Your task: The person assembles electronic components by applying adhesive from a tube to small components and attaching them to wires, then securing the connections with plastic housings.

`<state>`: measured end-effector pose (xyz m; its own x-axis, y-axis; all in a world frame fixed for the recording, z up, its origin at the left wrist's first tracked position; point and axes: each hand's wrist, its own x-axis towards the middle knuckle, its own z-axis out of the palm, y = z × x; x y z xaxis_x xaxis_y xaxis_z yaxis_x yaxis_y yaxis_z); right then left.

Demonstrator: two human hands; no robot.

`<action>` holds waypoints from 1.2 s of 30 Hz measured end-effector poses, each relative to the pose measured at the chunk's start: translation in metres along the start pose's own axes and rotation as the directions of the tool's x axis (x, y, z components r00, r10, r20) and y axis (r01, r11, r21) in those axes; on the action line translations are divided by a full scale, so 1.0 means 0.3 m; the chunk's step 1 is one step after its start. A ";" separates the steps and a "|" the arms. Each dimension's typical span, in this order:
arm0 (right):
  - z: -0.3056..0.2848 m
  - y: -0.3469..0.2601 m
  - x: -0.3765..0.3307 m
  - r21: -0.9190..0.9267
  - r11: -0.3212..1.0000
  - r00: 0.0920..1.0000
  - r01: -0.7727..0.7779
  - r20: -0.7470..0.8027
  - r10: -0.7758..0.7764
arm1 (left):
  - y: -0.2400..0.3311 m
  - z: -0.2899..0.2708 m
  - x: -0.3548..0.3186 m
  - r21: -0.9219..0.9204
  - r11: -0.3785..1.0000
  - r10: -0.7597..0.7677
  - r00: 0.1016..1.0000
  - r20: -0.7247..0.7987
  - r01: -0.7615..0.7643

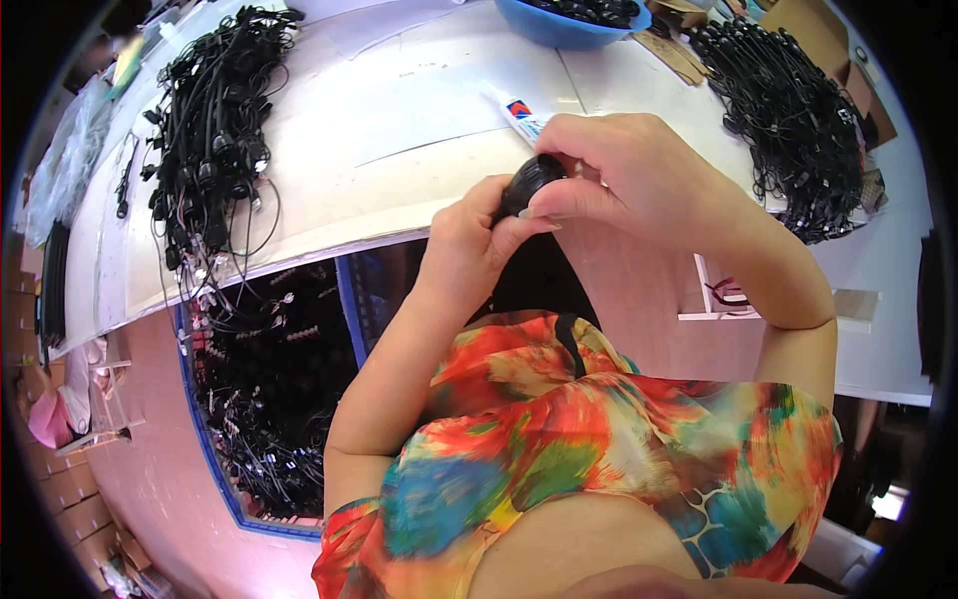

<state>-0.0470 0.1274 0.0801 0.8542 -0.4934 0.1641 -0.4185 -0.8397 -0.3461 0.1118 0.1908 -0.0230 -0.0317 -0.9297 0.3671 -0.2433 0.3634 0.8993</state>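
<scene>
Both my hands meet just over the front edge of the white table (pixel 329 205), around a small black rounded part (pixel 534 180) with a ridged surface. Its exact kind is hard to tell. My left hand (pixel 466 235) is closed on its lower left side, thumb and fingers wrapped round it. From the right, my right hand (pixel 639 180) pinches the other end between thumb and forefinger. Some of the part is hidden by the fingers. Right behind my hands lies a white squeeze tube (pixel 521 115) with red and blue markings.
Bundles of black cables hang off the table at left (pixel 215 150) and lie in a heap (pixel 788 125) at right. A blue bowl (pixel 559 30) of black parts stands at the back. Below the table is a blue-rimmed crate (pixel 215 469) full of cables.
</scene>
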 end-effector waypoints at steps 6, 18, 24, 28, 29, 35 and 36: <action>-0.016 -0.016 -0.006 -0.066 0.998 0.999 -0.013 -0.032 0.011 | 0.021 0.022 -0.003 0.079 0.996 0.053 0.998 -0.028 -0.051; 0.001 0.003 0.066 0.157 0.938 0.951 -0.309 0.079 0.300 | -0.015 -0.024 0.012 -0.242 0.947 -0.204 0.978 0.051 0.210; -0.017 -0.019 0.108 0.206 0.945 0.952 -0.254 0.224 0.207 | -0.042 0.011 -0.007 -0.389 0.910 -0.152 0.988 0.014 0.146; 0.050 0.011 0.112 0.499 0.833 0.971 -0.238 0.097 0.220 | 0.005 -0.056 0.015 -0.632 0.746 -0.242 0.970 0.037 0.210; 0.085 0.005 0.089 0.576 0.785 0.970 -0.230 0.067 0.235 | 0.009 -0.074 0.030 -0.631 0.753 -0.236 0.972 0.005 0.186; 0.335 -0.004 -0.163 0.732 0.479 0.866 -0.485 0.478 0.146 | 0.068 -0.042 0.124 -0.927 0.371 -0.116 0.988 -0.103 -0.053; 0.336 -0.005 -0.180 0.749 0.407 0.850 -0.524 0.493 0.187 | 0.055 -0.046 0.127 -0.928 0.361 -0.121 0.982 -0.143 -0.090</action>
<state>-0.0613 0.1781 -0.0213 0.7999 -0.4641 -0.3806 -0.3865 0.0867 -0.9182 0.1200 0.1623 0.0089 0.1367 -0.9485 0.2859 0.8146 0.2718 0.5124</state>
